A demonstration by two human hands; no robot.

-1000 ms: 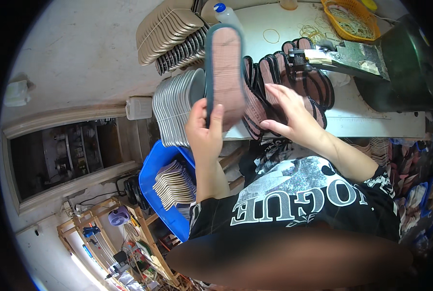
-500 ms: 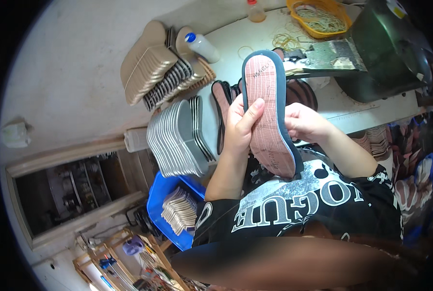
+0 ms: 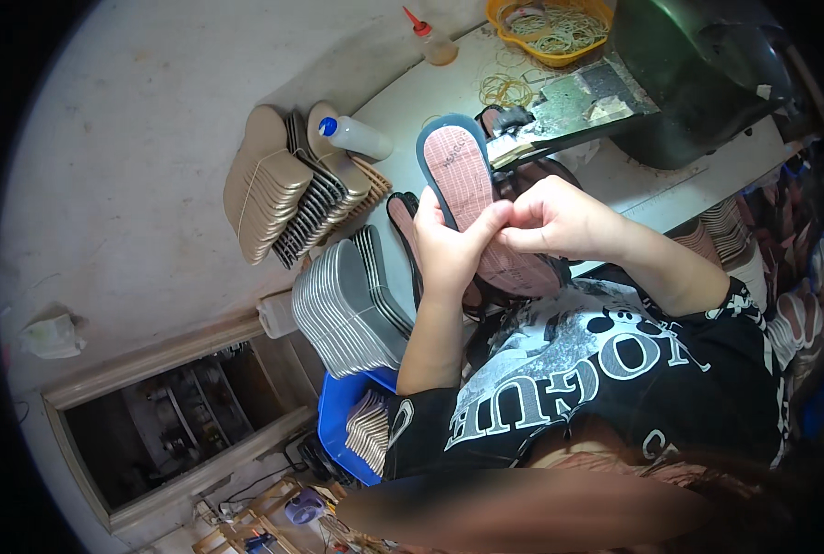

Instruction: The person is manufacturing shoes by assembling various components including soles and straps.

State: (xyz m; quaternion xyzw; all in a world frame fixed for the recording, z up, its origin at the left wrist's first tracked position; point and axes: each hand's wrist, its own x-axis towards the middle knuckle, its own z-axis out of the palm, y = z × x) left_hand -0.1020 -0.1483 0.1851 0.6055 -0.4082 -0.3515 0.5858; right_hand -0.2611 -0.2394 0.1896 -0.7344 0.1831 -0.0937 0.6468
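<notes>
A shoe sole [image 3: 464, 180] with a pink checked face and a dark blue-grey rim is held tilted before my chest. My left hand [image 3: 451, 242] is closed around its left edge, the thumb lying across the pink face. My right hand [image 3: 560, 222] is closed in a pinch over the sole's right side, its fingertips close against the left thumb. What is between those fingertips, if anything, is too small to make out. More pink soles with dark rims [image 3: 401, 222] lie on the table just behind, partly hidden by my hands and the held sole.
Banded stacks of tan soles [image 3: 269, 185] and grey soles [image 3: 343, 309] stand at the left. Beyond are a blue-capped bottle [image 3: 361, 138], a red-tipped bottle [image 3: 438, 48] and a yellow basket of rubber bands [image 3: 555, 51]. A green machine [image 3: 680, 74] is at the right, a blue bin [image 3: 336, 425] lower left.
The view has shifted. The sole has come down and left in the picture, and my right hand has moved from behind its right edge to over the face, beside the left thumb.
</notes>
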